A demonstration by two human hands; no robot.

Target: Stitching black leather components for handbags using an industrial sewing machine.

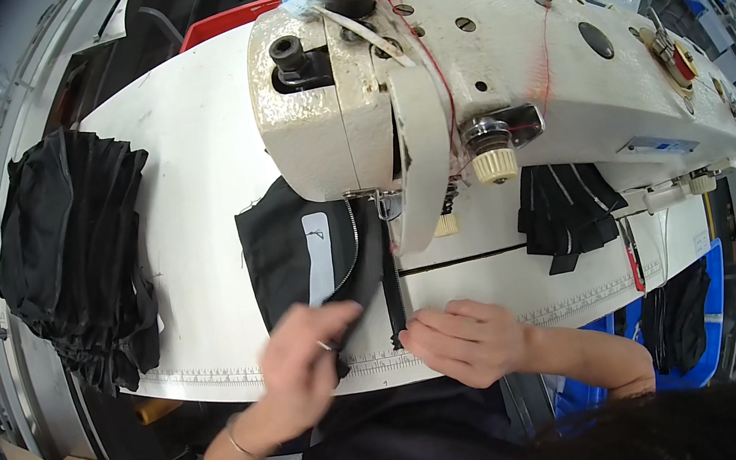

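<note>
Occupying the left of the frame is a thick stack of black fabric pieces (74, 257) on the white table (173, 155). Left of centre, a black fabric panel (272, 260) lies flat with its upper edge beneath the sewing head; a plain pale-grey strip (318, 247) sits on it, and a metal-toothed zipper edge (355, 232) curves down beside that. The left hand (299, 356), motion-blurred, is over the panel's lower edge, fingers curled; whether it grips cannot be told. At lower centre, the dark garment (393, 448) bears small blue embroidered characters. A narrow black zipper tape (397, 307) runs down from the white sewing machine (306, 143). The right hand (463, 342) has fingers drawn together at the tape's lower end; a firm pinch cannot be confirmed. A printed ruler scale (544, 310) follows the table's near edge, its numerals small. Right of centre lie bundled black zippers (567, 208), then a red-and-black cutter (632, 255). Above them, the machine arm carries a blue-and-silver rectangular label (658, 146). A blue bin (717, 295) stands at lower right.
</note>
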